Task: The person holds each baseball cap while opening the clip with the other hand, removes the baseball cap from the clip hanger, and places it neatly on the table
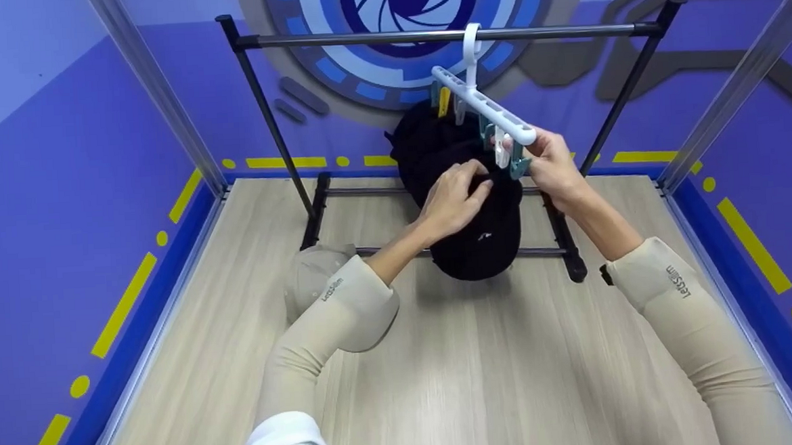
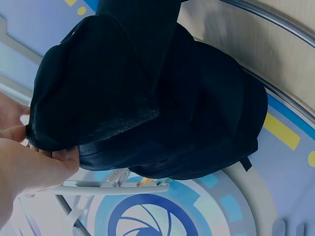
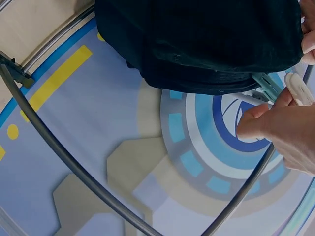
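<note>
by the left hand (image 1: 454, 200), a black cap (image 1: 476, 245) is being gripped. by the right hand (image 1: 557, 172), a green clip (image 1: 520, 165) is being pinched at the hanger's (image 1: 489, 108) near end.

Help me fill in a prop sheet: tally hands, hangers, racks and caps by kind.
Hands: 2 (left hand, right hand)
Hangers: 1
Racks: 1
Beige caps: 1
Total: 5, leaving out the overlapping black caps, whose number is unclear.

Blk cap (image 1: 475, 249), under wht clip hanger (image 1: 476, 96)
</note>
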A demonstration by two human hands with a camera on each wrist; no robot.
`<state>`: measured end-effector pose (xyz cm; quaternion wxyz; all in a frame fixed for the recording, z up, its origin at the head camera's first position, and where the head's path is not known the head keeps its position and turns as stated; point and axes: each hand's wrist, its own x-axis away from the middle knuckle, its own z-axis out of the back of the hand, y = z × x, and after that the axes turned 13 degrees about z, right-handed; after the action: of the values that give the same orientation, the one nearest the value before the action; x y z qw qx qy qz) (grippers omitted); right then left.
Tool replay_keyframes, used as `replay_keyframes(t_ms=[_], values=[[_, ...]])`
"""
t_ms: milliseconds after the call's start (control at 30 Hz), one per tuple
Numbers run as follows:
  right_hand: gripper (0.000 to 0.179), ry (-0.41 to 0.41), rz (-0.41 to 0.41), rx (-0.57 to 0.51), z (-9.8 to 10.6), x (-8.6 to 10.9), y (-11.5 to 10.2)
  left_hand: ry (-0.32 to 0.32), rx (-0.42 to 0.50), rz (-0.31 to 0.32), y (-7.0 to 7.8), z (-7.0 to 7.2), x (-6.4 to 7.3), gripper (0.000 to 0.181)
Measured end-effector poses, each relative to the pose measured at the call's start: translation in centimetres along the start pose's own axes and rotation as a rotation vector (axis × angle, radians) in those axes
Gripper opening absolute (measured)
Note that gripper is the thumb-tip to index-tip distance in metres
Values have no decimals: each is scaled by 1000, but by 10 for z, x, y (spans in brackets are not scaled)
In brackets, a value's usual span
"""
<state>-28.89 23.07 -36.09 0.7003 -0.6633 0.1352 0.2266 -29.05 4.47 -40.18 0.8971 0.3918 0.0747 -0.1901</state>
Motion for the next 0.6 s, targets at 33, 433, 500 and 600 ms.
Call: replay_keyframes(t_ms=[33,433,500,600], values=[[24,-3,-4,2,1,0,0,1,9,10,0,0,0,22],[36,-47,-52,55,17,3,-6,-31,64,43,0,1,7,17],[33,-50,-55,51,20,3,-8,-33,62,40,0,2,8,16],[31,-55,-52,40,23,2,-11,-36,59,36,0,4,10,16]])
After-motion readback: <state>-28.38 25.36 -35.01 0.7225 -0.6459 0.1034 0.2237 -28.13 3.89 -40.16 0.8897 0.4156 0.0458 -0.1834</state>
